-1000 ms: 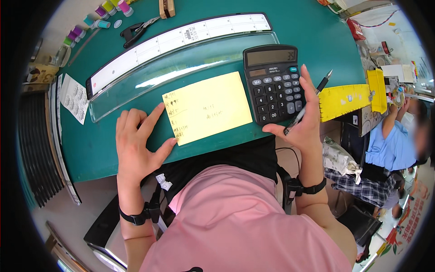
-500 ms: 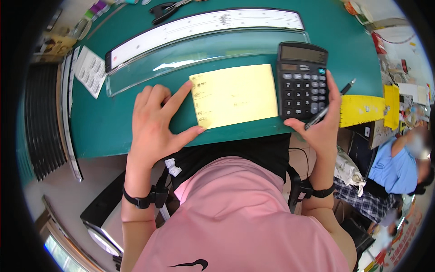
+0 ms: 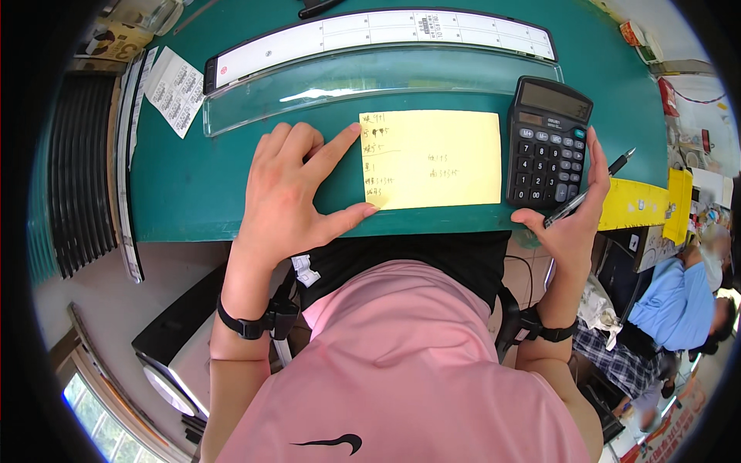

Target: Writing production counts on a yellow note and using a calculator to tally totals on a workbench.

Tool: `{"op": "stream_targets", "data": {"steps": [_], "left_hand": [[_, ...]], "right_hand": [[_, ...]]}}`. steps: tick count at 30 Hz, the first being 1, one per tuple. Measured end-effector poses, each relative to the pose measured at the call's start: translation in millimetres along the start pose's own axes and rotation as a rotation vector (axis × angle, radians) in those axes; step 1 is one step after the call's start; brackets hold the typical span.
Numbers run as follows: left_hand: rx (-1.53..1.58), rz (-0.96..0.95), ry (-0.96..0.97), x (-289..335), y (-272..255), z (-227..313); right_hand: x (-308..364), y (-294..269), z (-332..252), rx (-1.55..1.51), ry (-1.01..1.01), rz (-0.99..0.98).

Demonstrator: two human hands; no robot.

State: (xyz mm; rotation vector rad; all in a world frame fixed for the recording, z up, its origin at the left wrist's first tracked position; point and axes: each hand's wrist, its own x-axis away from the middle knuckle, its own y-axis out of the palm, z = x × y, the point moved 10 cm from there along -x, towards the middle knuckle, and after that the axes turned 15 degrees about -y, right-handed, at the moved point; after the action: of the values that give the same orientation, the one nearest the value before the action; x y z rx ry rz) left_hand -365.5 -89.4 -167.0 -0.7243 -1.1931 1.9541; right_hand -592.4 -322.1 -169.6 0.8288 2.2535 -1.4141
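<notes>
A yellow sheet of paper (image 3: 455, 139) with handwriting lies on the green desktop in front of me. My left hand (image 3: 289, 181) is at its left edge, forefinger and thumb spread and touching the upper and lower left corners; the other fingers curl loosely. Just right of the sheet is a black calculator (image 3: 532, 158), tilted slightly, its grey display lit. My right hand (image 3: 571, 220) frames its lower end, thumb by the bottom left and fingers along the right side. A dark pen (image 3: 566, 210) is held across that hand, one end jutting out past the fingers.
Beyond the sheet lie a clear plastic strip (image 3: 309, 100) and a long white label panel (image 3: 347, 32). A printed paper slip (image 3: 176, 91) rests at the left, near dark ribbed panels (image 3: 89, 170). A yellow tool (image 3: 633, 204) sits at right; a person in blue (image 3: 675, 301) is farther off.
The whole view has shifted, so the sheet, calculator and both hands appear farther right and slightly higher. The hands keep nearly the same places on them.
</notes>
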Motion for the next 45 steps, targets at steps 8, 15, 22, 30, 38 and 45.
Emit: {"op": "stream_targets", "data": {"steps": [8, 15, 22, 30, 38, 45], "left_hand": [[0.026, 0.029, 0.014, -1, -2, 3], [0.008, 0.006, -0.006, -1, 1, 0], [0.006, 0.004, -0.011, 0, 1, -2], [-0.004, 0.006, 0.0, 0, 0, -2], [0.007, -0.002, -0.003, -1, 3, 1], [0.031, 0.045, -0.001, 0, -3, -2]], "right_hand": [[0, 3, 4, 0.008, 0.021, -0.007], [2, 3, 5, -0.031, 0.038, 0.016], [2, 5, 1, 0.009, 0.004, -0.049], [4, 4, 0, 0.0, -0.027, 0.003], [5, -1, 0, 0.019, -0.057, 0.012], [9, -4, -5, 0.076, -0.097, 0.062]]}}
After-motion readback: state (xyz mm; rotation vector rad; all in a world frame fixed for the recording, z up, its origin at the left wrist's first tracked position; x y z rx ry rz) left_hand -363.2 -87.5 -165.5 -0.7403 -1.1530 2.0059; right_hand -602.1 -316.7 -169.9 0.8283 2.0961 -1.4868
